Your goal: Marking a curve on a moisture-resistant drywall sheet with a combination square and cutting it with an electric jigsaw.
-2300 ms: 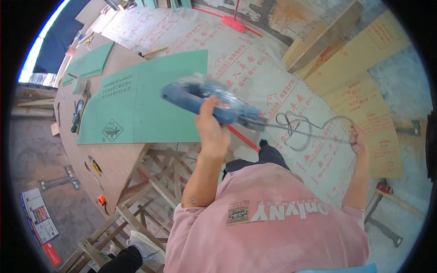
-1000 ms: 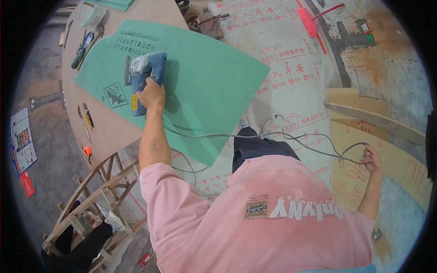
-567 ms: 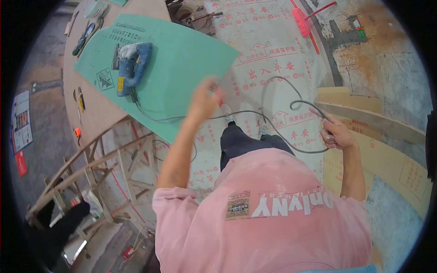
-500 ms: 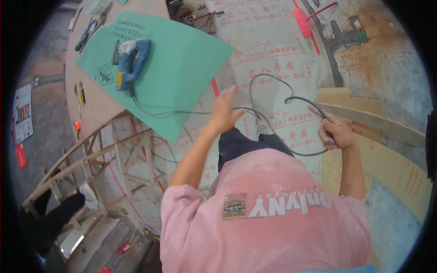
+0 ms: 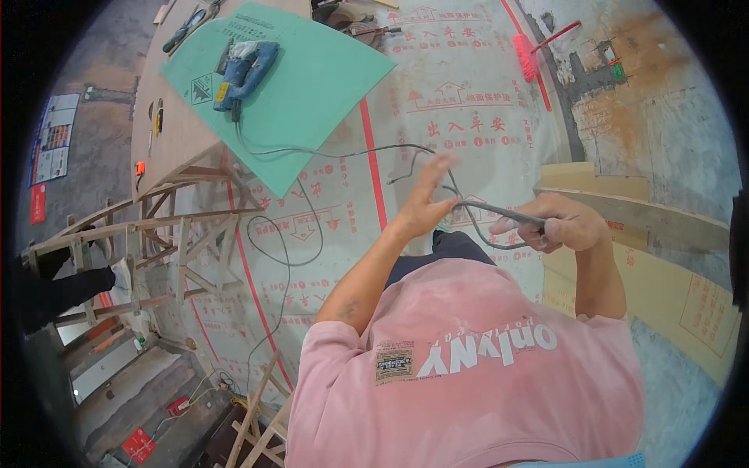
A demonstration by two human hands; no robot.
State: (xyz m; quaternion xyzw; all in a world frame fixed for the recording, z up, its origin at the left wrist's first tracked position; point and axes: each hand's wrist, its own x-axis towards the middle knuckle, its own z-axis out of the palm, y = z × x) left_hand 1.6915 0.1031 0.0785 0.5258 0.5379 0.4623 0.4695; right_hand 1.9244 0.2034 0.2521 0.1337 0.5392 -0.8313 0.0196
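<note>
My right hand (image 5: 573, 222) is closed round a dark grey power cable (image 5: 491, 207), with the cable looped beside the fingers. My left hand (image 5: 427, 201) is open, fingers stretched out and slightly blurred, its thumb by the cable; whether it touches cannot be made out. The cable runs away over the floor and across a green board to a blue jigsaw (image 5: 246, 76), which lies on its side. That green board (image 5: 320, 74) rests on a wooden worktable, one corner jutting past the table's edge.
The brown worktable (image 5: 168, 148) carries pliers-like tools and a small yellow-black tool. Wooden trestles (image 5: 183, 249) stand at left, near another person's dark-clad leg (image 5: 70, 292). Printed protective sheeting (image 5: 468, 101) covers the floor. Cardboard (image 5: 663, 288) lies right, a pink broom (image 5: 526, 58) far right.
My right hand has come inward with the cable, and my left hand has moved right, closer to it. The cable loop has changed shape. The view has shifted, showing more trestles.
</note>
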